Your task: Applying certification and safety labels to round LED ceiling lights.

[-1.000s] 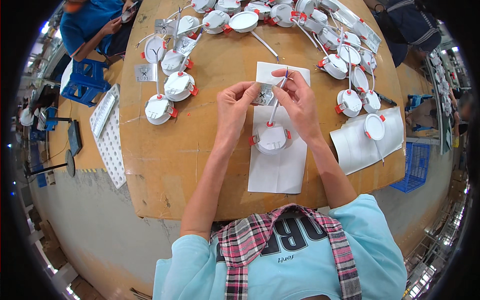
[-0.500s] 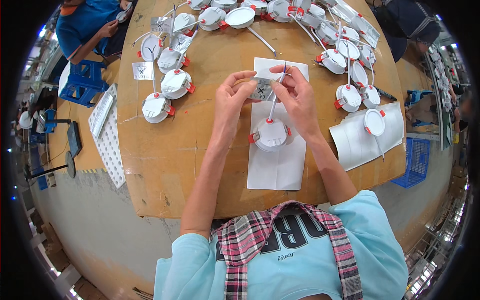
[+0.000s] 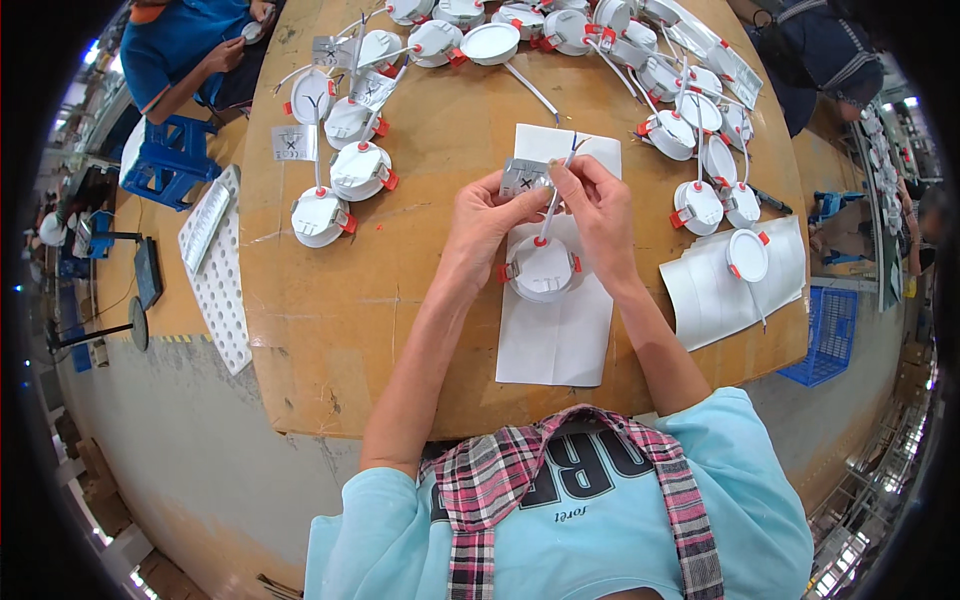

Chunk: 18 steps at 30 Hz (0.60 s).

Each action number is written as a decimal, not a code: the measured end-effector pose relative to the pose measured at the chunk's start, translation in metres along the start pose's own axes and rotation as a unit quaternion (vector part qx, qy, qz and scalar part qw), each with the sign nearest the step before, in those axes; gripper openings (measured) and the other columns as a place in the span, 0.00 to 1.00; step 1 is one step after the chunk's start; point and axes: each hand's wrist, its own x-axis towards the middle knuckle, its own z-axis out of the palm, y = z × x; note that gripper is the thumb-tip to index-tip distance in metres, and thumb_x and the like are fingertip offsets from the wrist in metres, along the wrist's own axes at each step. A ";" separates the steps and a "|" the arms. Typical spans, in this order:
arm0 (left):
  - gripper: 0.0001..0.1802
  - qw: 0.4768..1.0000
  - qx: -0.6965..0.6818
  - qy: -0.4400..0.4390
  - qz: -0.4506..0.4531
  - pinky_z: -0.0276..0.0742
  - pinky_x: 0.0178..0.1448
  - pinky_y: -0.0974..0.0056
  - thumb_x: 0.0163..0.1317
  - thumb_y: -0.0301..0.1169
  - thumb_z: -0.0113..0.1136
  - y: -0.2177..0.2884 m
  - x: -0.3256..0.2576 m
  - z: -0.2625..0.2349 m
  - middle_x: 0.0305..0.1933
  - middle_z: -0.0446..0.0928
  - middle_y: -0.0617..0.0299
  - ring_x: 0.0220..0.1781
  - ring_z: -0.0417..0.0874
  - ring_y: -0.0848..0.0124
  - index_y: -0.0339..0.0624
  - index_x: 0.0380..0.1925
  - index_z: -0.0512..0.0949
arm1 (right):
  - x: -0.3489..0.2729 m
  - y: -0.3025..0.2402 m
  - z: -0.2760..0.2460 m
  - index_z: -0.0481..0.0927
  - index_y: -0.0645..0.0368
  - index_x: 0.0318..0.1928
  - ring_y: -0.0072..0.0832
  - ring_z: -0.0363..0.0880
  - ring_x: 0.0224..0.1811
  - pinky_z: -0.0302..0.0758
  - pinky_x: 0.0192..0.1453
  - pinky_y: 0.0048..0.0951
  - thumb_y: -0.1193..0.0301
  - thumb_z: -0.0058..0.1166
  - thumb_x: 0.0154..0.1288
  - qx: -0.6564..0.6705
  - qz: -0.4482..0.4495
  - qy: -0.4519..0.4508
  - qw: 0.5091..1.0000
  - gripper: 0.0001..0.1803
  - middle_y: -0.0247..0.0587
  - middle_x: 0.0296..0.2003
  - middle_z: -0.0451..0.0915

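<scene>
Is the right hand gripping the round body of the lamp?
No, the right hand pinches the white cable, away from the round body.

We see smooth plastic on the white lamp [image 3: 543, 272], a shiny, foil-like silver label [image 3: 522, 178], matt paper in the creased sheet [image 3: 555, 345], a scuffed, faintly glossy desk [image 3: 330, 335], and cloth in the plaid trim [image 3: 490, 480].

Wearing a light blue T-shirt [image 3: 400, 545] with loose short sleeves [image 3: 735, 435], displaying large dark lettering [image 3: 590, 470] and smaller dark script [image 3: 572, 514]. Layering over it a pink, black and white plaid garment [image 3: 495, 475] with broad straps [image 3: 473, 572]. Baring left hand [image 3: 478, 222] and right hand [image 3: 603, 215].
</scene>
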 end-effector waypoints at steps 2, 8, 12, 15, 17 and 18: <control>0.12 1.000 0.002 -0.006 -0.016 0.79 0.45 0.68 0.60 0.24 0.63 -0.002 0.000 -0.006 0.40 0.83 0.56 0.38 0.83 0.74 0.32 0.43 0.79 | -0.001 -0.004 0.003 0.79 0.66 0.34 0.15 0.70 0.26 0.65 0.28 0.19 0.63 0.57 0.68 0.006 -0.004 0.002 1.000 0.15 0.31 0.26 0.76; 0.12 1.000 0.010 -0.018 -0.019 0.81 0.47 0.67 0.60 0.25 0.62 -0.001 0.001 -0.003 0.41 0.83 0.55 0.41 0.84 0.71 0.30 0.43 0.79 | 0.001 0.001 -0.004 0.82 0.67 0.30 0.11 0.62 0.23 0.58 0.25 0.20 0.66 0.56 0.69 0.049 -0.001 0.015 0.999 0.16 0.26 0.24 0.72; 0.13 0.999 -0.034 -0.031 -0.017 0.81 0.49 0.66 0.60 0.26 0.62 0.007 -0.001 0.000 0.41 0.83 0.54 0.42 0.84 0.70 0.28 0.44 0.78 | 0.002 0.000 -0.004 0.84 0.67 0.33 0.11 0.64 0.23 0.59 0.25 0.18 0.67 0.56 0.69 0.048 0.004 0.018 0.999 0.14 0.27 0.24 0.72; 0.13 0.997 -0.049 -0.039 -0.053 0.82 0.48 0.65 0.61 0.25 0.61 0.010 -0.002 0.003 0.40 0.83 0.52 0.40 0.85 0.69 0.28 0.43 0.79 | 0.000 -0.002 -0.002 0.84 0.67 0.35 0.11 0.65 0.22 0.61 0.25 0.17 0.68 0.55 0.70 0.050 -0.018 0.019 0.998 0.13 0.27 0.23 0.73; 0.12 0.998 0.008 -0.026 -0.063 0.83 0.47 0.64 0.61 0.25 0.61 0.006 -0.001 -0.001 0.38 0.83 0.52 0.38 0.86 0.67 0.29 0.42 0.80 | -0.002 -0.007 0.001 0.85 0.66 0.35 0.12 0.67 0.23 0.64 0.26 0.17 0.67 0.55 0.70 0.049 0.016 0.008 0.999 0.14 0.28 0.24 0.74; 0.12 0.998 0.008 -0.027 -0.064 0.83 0.47 0.64 0.61 0.25 0.61 0.006 -0.001 -0.001 0.38 0.83 0.52 0.38 0.86 0.67 0.29 0.42 0.80 | -0.001 -0.007 -0.001 0.85 0.66 0.35 0.12 0.67 0.23 0.64 0.26 0.17 0.67 0.55 0.70 0.049 0.017 0.009 0.999 0.14 0.28 0.24 0.74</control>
